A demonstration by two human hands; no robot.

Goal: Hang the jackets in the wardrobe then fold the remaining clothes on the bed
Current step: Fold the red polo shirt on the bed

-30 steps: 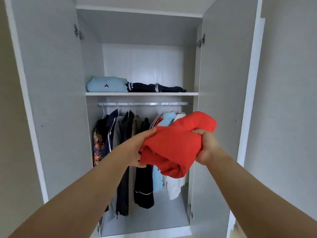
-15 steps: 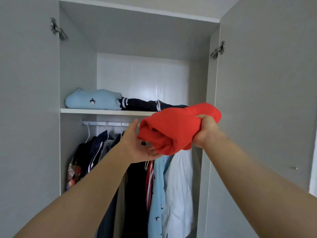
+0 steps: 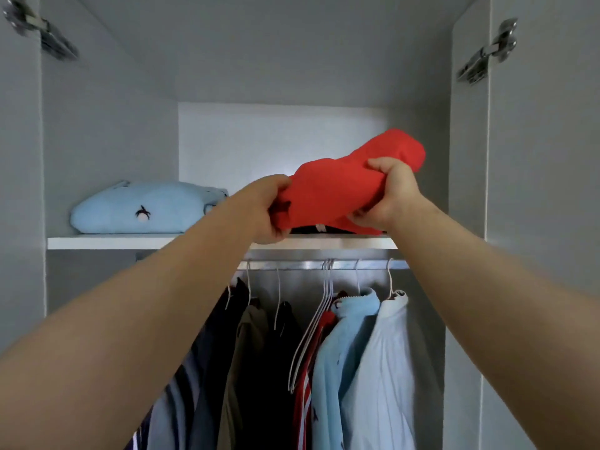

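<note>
- Two bare arms reach into an open wardrobe [image 3: 107, 125]; the left hand [image 3: 269, 209] grips the left end of a bundled red garment [image 3: 331, 190], fingers curled into the cloth.
- The right hand [image 3: 393, 196] clutches the right side (thumb on top), holding the bundle low over a dark garment [image 3: 308, 228] on the shelf [image 3: 130, 242].
- Jackets [image 3: 380, 352] hang from the rail [image 3: 302, 264] below.
- A folded blue top [image 3: 146, 207] lies at shelf left.

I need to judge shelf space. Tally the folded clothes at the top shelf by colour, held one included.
Light blue garment: 1, lying on the shelf.
Red garment: 1, gripped by left hand and right hand.
Dark garment: 1, mostly hidden beneath the red one.
Total: 3
</note>
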